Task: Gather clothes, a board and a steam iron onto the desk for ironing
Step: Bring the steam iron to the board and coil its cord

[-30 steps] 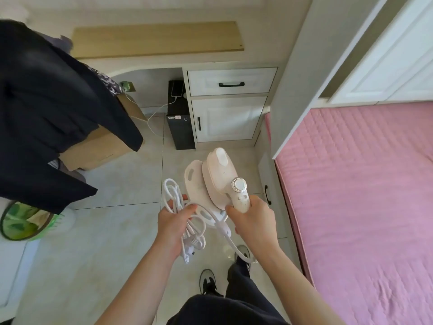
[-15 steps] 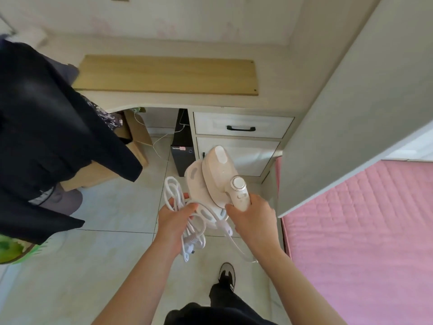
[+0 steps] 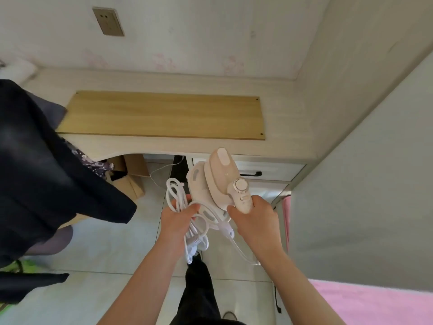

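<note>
- We hold the cream plastic steam iron (image 3: 218, 181) by its handle in our right hand (image 3: 254, 219), fingers closed round it, nose pointing up and away toward the pale desk (image 3: 281, 123).
- Our left hand (image 3: 177, 221) is closed on the coiled white cord (image 3: 187, 216), just beside the iron.
- The desk lies straight ahead and above the grip; the right hand is nearer its right front edge.
- We count one iron, one long light-wood board (image 3: 161, 114) lying lengthwise along the desk, and one dark garment (image 3: 46, 174) hanging at the left.

One head-worn wide-angle view looks steeply down and forward, hands (image 3: 218, 221) close below, desk (image 3: 164, 146) just ahead.
</note>
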A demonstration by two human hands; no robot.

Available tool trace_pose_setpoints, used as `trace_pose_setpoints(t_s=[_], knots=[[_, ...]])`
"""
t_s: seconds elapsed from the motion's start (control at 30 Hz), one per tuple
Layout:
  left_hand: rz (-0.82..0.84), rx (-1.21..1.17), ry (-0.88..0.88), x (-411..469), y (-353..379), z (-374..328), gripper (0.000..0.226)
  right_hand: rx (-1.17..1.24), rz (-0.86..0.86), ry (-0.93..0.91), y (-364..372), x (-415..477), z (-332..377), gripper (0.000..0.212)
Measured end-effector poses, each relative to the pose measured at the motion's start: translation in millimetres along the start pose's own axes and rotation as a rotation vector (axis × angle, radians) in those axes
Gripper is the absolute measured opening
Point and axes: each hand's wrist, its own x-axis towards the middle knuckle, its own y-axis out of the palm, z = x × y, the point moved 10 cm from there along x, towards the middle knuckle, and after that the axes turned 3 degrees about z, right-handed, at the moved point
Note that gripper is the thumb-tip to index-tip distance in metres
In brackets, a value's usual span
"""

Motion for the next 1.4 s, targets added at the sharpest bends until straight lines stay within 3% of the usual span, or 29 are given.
trace_pose_setpoints(t_s=[0.47,1.07,1.4], knots=[[0.087,0.148,-0.038,165,55,-132,0.016,0.130,-0.131,0.098,10,158,93,0.024],[0.072,0.126,-0.218,265,177,-135,0.016,0.133,-0.169,0.193,-50,301,73,0.019],[0.065,0.168,-0.234,293,200,-136,0.014,0.125,-0.125,0.203,-55,335,67,0.018]])
